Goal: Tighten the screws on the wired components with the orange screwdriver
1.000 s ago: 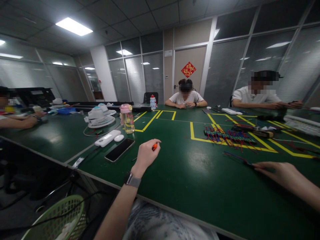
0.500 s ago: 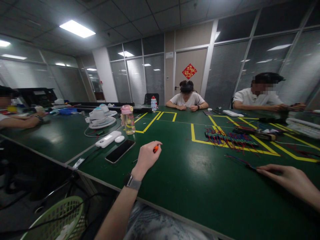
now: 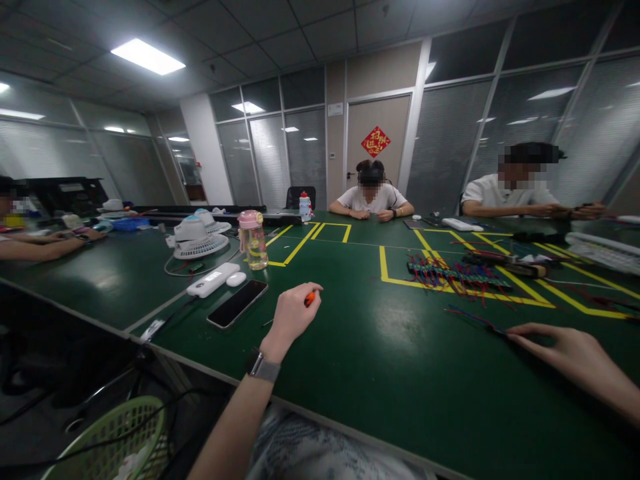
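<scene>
My left hand [image 3: 291, 313], with a watch on its wrist, is closed around a screwdriver [image 3: 310, 299]. Its orange handle end shows at the fingers, and a thin shaft pokes out on the left side, near a black phone [image 3: 237, 304] lying on the table. On the right, my right hand [image 3: 560, 347] pinches a small dark piece with red and blue wires [image 3: 483, 321] between thumb and fingertips, just over the tabletop. Beyond it lies a row of small green circuit boards [image 3: 457, 277] with many red and blue wires, inside yellow tape lines.
Behind the phone are a white power bank [image 3: 214, 280], a white case [image 3: 236, 279], a pink-lidded bottle [image 3: 253, 240] and a white fan [image 3: 200, 240]. A green basket [image 3: 113, 440] stands below the table edge. Co-workers sit across and at both sides of the green table [image 3: 350, 347].
The whole view has shifted slightly. Both hands keep their holds and have hardly moved over the table. The co-worker at the left has moved their hands.
</scene>
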### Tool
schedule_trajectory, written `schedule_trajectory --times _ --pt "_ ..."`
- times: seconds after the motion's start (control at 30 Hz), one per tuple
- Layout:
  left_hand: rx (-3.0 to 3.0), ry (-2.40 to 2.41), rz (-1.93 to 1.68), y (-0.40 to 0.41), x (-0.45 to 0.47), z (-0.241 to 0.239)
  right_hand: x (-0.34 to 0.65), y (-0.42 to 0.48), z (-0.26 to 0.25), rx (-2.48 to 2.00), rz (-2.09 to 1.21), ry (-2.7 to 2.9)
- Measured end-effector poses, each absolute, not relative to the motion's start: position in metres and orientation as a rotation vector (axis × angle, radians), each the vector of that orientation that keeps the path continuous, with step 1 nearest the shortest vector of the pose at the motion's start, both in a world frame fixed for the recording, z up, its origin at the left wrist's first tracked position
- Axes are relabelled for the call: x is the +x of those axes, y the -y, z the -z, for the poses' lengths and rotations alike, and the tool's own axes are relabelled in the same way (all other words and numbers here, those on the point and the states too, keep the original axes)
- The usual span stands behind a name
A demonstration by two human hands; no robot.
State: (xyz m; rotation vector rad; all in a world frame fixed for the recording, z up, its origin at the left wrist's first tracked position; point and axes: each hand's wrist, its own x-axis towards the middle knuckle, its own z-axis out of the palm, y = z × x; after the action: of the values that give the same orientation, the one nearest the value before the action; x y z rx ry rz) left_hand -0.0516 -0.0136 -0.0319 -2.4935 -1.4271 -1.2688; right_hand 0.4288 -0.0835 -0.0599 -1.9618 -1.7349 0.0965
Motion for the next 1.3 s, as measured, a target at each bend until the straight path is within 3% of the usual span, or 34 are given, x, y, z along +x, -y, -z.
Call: schedule_trajectory --times 0.23,0.87,1.3 --pt "-2.501 1.425 1.24 0.0148 -0.0507 0.0298 0.434 0.0831 0.0671 -1.912 -0.019 1.796" --pt "-2.5 1.419 1.281 0.013 -0.0526 0.0304 0.4355 0.0785 0.0643 -2.008 -0.307 1.6" --pt "-2.49 1.422 1.288 0.0129 -0.053 0.0301 0.4344 0.0777 0.0688 -1.843 -0.149 1.825"
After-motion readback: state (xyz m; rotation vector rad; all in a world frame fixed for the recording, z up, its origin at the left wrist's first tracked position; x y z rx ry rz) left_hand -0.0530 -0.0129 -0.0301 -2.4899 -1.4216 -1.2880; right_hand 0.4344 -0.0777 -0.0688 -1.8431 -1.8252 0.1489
